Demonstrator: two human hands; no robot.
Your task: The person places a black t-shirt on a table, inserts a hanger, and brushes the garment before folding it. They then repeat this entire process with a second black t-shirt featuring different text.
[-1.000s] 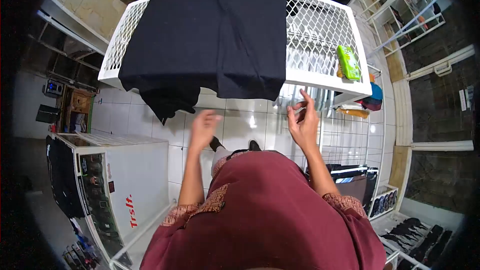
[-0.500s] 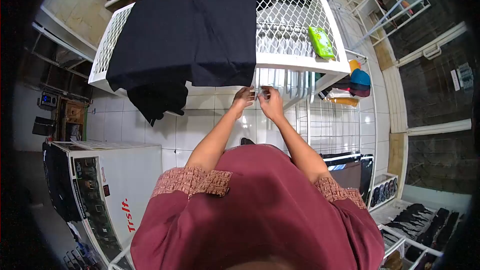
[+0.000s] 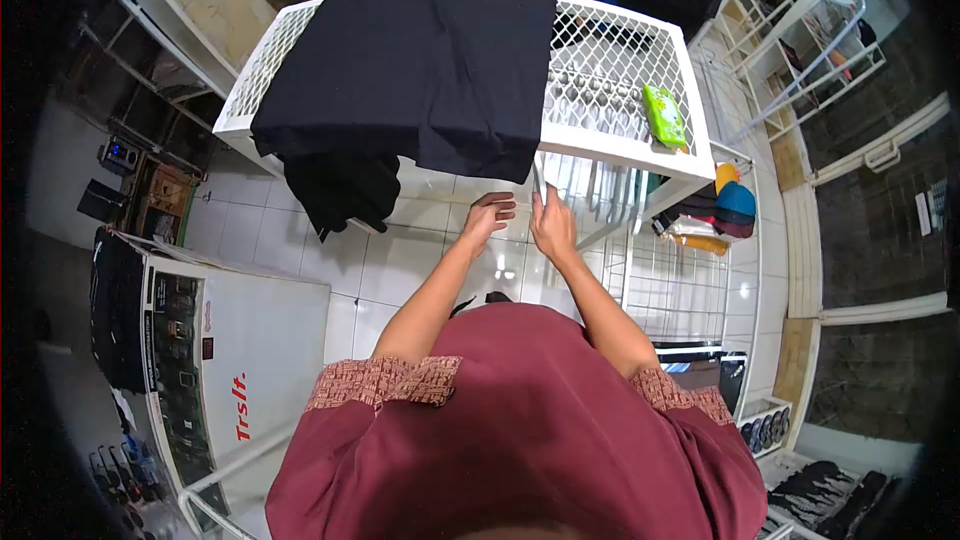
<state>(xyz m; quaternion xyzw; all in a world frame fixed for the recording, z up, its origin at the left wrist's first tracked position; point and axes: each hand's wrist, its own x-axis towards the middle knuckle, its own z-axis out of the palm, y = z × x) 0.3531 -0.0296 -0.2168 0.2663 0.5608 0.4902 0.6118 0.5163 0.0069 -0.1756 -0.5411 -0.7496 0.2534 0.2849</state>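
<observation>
My left hand (image 3: 487, 223) is in the air below the front edge of the white mesh-topped rack (image 3: 610, 148). Its fingers are apart, slightly curled, and hold nothing visible. To its right, my right hand (image 3: 553, 224) has its thumb and fingertips closed at the lower end of a narrow pale strip (image 3: 540, 172) under the rack's edge; what the strip belongs to is hidden. Several pale, translucent pieces (image 3: 600, 188) hang in a row beside it. Black cloth (image 3: 400, 70) drapes over the rack top, its front edge hanging above my hands.
A green packet (image 3: 664, 117) lies on the mesh at the right. More black cloth (image 3: 343, 190) hangs below the rack on the left. Folded caps or cloths (image 3: 735, 202) sit on a shelf at right. A large white box (image 3: 265, 350) stands at lower left.
My hands were close together at the rack's edge; now they are apart, the left lower and opened. The view has shifted, so the rack appears further right and lower.
</observation>
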